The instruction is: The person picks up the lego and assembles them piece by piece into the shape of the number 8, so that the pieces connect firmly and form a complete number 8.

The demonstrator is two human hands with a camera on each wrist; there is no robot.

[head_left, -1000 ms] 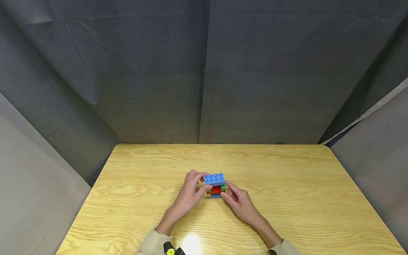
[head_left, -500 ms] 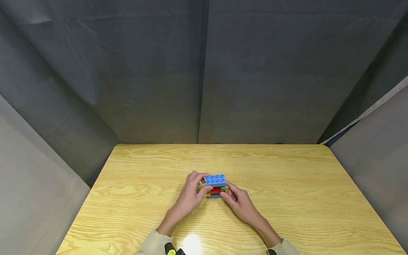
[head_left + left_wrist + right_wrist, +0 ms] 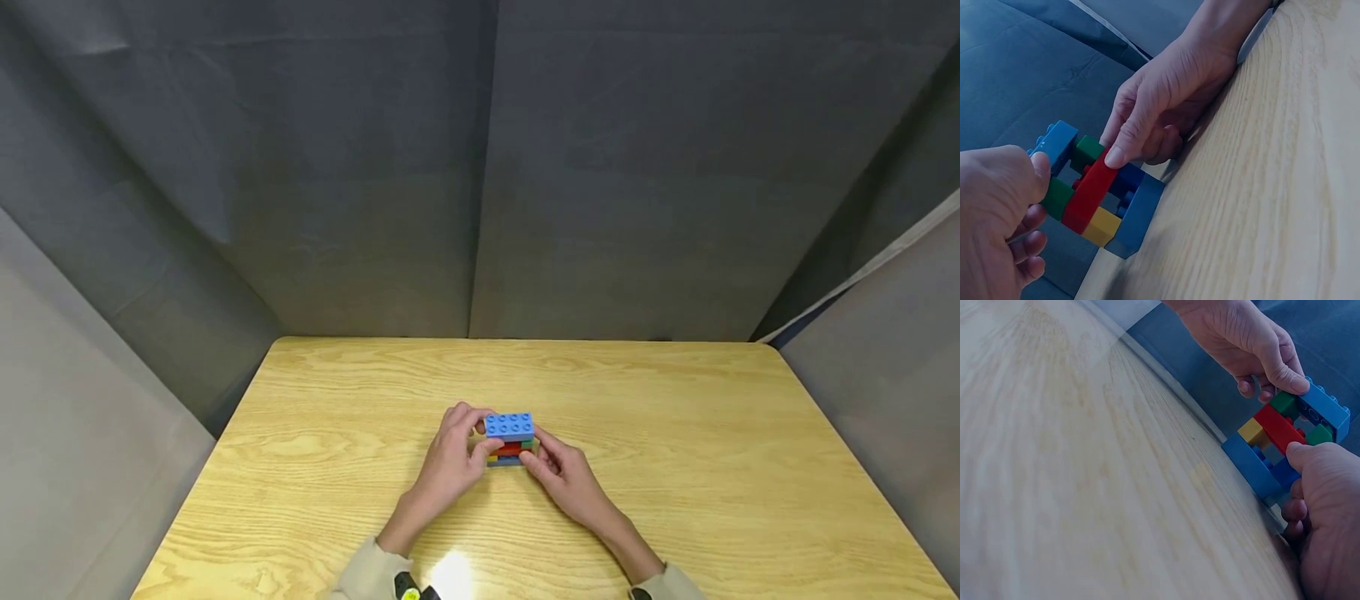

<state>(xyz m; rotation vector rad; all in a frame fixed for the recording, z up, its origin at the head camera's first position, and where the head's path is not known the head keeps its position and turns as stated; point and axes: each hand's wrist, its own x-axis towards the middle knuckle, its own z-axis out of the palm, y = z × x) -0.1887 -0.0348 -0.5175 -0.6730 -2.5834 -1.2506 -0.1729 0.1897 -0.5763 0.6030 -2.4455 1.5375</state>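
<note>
A small stack of toy building bricks stands on the wooden table, a hand at either side. Its bottom blue brick (image 3: pixel 1140 219) carries a yellow brick (image 3: pixel 1102 227) and a dark blue brick (image 3: pixel 1285 473), with a gap between. A red brick (image 3: pixel 1090 199) spans these two, bearing a green brick (image 3: pixel 1284 404) near each end. Over the greens lies another blue brick (image 3: pixel 510 426), slightly tilted, its end pinched by my left hand (image 3: pixel 450 458) between thumb and fingers. My right hand (image 3: pixel 568 483) grips the stack's right end, thumb on the red brick.
The wooden table (image 3: pixel 712 450) spreads around the stack, its far edge meeting a dark grey curtain (image 3: pixel 360 208). Lighter grey panels (image 3: pixel 82 417) flank both sides.
My left hand has shifted the top blue brick slightly right and down, so it covers more of the green bricks. My right hand has stayed in place.
</note>
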